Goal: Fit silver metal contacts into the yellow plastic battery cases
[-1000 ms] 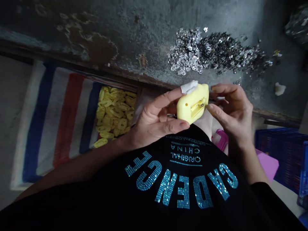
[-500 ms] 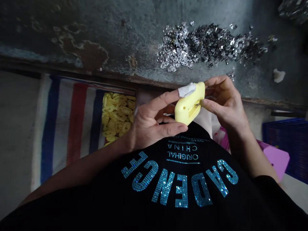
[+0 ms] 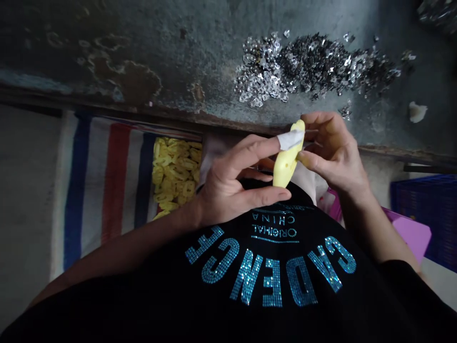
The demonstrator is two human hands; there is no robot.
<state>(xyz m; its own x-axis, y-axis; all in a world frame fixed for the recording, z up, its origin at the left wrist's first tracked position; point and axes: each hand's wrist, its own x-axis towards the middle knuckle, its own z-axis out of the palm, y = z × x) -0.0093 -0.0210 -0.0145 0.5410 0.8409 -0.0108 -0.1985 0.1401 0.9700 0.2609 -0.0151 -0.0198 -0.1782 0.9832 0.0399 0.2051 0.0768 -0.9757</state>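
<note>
My left hand (image 3: pixel 233 178) grips a yellow plastic casing (image 3: pixel 284 167) between thumb and fingers, above my lap. White tape wraps a fingertip of that hand, lying across the casing's upper part. The casing is turned nearly edge-on, with a small hole showing; its slotted face is mostly out of sight. My right hand (image 3: pixel 333 152) is closed at the casing's right side, thumb pressed on it and fingers curled behind. Whether a small metal piece sits under that thumb is hidden. Beyond both hands, a heap of small shiny metal clips (image 3: pixel 307 66) lies on the worn metal table (image 3: pixel 200 52).
A striped woven sack (image 3: pixel 117 181) stands at the left, with several yellow plastic parts (image 3: pixel 174 171) beside it. On the right are a pink plastic stool (image 3: pixel 410 236) and a blue crate (image 3: pixel 424 205). A white scrap (image 3: pixel 417 112) lies on the table.
The yellow casing has turned from showing its slotted face to nearly edge-on, and moved slightly right with my left hand. The small metal piece seen at its slot is now hidden.
</note>
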